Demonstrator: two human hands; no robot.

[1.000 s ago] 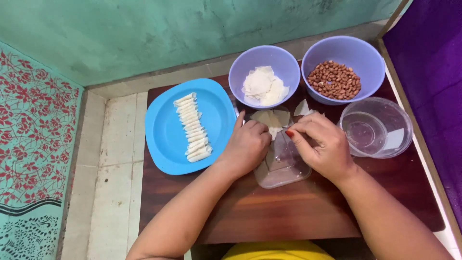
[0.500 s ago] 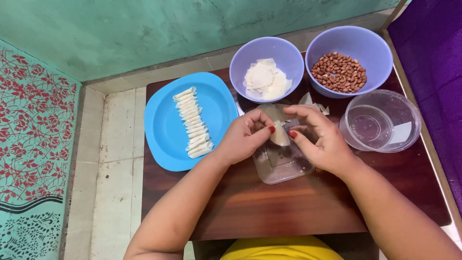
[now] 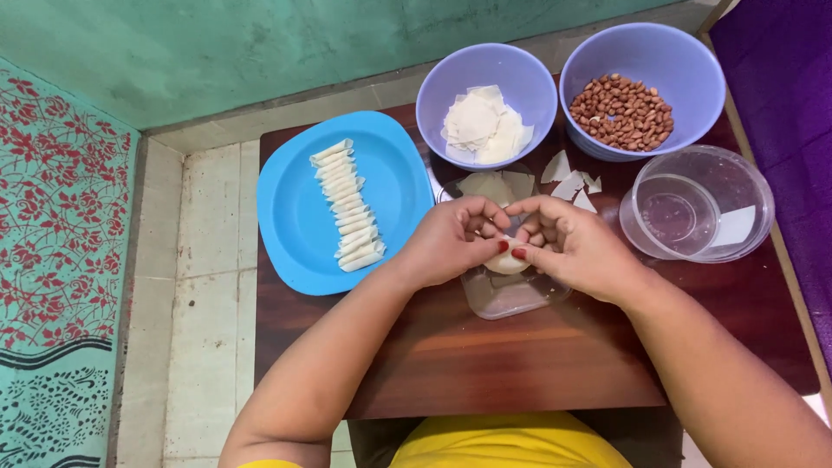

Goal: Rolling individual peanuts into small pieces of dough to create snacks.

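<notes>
Both grips pinch one small pale wrapper piece [image 3: 507, 263]: left hand [image 3: 451, 243] and right hand [image 3: 576, 247] meet thumb to thumb above a clear lid [image 3: 511, 295] on the table [image 3: 520, 364]. Left of the lid: blue plate [image 3: 299, 225] with rolled sticks [image 3: 347, 204]. Behind: wrapper bowl [image 3: 438, 104], peanut bowl [image 3: 693, 69]. Right: clear tub [image 3: 750, 199].

Dark brown wooden worktop [image 3: 520, 364], set on pale floor tiles [image 3: 204, 260]. Left part: blue plate [image 3: 299, 234] bearing a neat column of white rolled pieces [image 3: 347, 205]. Far edge: lilac bowl [image 3: 451, 95] with flat white sheets inside; just beside it, to the right, a second lilac bowl [image 3: 685, 78] holding red-brown peanuts [image 3: 622, 111]. Right edge: clear round plastic container [image 3: 737, 195]. Small white scraps [image 3: 569, 182] lying loose between bowls and container. Beyond: green wall [image 3: 260, 43]; at left, patterned red and teal cloth [image 3: 52, 225].
</notes>
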